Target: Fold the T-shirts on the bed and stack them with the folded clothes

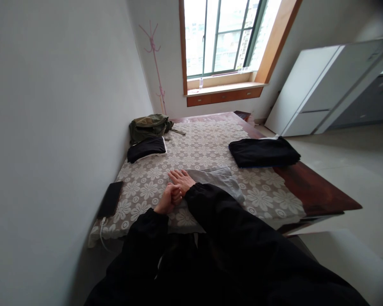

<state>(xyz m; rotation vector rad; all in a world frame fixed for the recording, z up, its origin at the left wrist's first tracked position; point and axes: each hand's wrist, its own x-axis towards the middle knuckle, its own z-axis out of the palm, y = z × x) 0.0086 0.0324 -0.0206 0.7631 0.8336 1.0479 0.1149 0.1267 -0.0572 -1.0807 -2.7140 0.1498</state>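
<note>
L hand [168, 199] fisted on edge of grey cloth [217, 178], seems to pinch it; R hand [181, 178] flat on cloth, fingers open, gripping nothing; phone [110, 199] nearby

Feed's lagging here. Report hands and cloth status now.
Left hand fisted, grip bunching grey cloth edge. Right hand flat, pressing it down. Phone left, black folded clothes right, both apart from it.

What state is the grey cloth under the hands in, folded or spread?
Partly folded: the grey cloth lies flat with one layer turned over. The right hand presses flat on it; the left hand pinches its edge.
</note>
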